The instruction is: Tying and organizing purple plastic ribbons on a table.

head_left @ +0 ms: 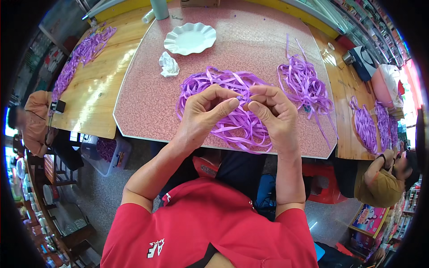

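In front of me a loose heap of purple ribbon (237, 80) lies on the pink speckled tabletop (143, 94). Over the heap my left hand (208, 109) pinches a bit of the ribbon between thumb and forefinger. Close beside it my right hand (275, 111) is closed too, thumb against fingers, on the same purple strand. A small dark blue or violet spot shows between the fingertips; what it is I cannot make out. To the right rests a second bundle of purple ribbon (304, 80), gathered at its lower part with loose ends trailing.
Beyond the heap are a white scalloped plate (190, 39), a crumpled white tissue (168, 64) and a pale green cup (159, 9). People sit at wooden tables on both sides, with more purple ribbon (365, 129). A clear plastic bin (123, 156) stands below left.
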The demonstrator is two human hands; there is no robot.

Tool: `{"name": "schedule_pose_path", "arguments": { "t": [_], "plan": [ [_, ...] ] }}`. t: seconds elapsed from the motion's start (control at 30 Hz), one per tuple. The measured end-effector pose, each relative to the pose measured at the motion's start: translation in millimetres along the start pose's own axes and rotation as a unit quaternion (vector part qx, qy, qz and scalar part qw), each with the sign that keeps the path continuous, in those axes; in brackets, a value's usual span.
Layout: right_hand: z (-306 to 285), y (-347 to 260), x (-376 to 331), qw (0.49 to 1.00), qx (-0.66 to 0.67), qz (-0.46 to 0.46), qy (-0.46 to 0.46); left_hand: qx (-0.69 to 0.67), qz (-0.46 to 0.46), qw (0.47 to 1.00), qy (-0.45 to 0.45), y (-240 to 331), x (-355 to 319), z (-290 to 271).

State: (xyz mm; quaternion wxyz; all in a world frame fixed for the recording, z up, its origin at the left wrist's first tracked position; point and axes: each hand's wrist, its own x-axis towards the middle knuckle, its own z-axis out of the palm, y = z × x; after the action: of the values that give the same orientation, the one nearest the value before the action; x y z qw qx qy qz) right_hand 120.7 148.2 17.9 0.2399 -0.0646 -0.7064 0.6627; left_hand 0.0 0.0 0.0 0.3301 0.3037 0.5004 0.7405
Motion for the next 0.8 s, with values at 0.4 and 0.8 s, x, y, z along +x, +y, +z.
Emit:
{"name": "schedule_pose_path", "arguments": {
  "t": [0.4,0.8],
  "plan": [
    [8.3,-4.5,0.5,0.998,0.051,0.030,0.028,0.015,0.000,0.999,-0.032,3.1,-0.5,-2.2],
    [7.6,0.5,-0.8,0.998,-0.021,-0.045,0.028,0.022,-0.005,0.999,-0.027,2.9,0.6,-1.3]
  ]
}}
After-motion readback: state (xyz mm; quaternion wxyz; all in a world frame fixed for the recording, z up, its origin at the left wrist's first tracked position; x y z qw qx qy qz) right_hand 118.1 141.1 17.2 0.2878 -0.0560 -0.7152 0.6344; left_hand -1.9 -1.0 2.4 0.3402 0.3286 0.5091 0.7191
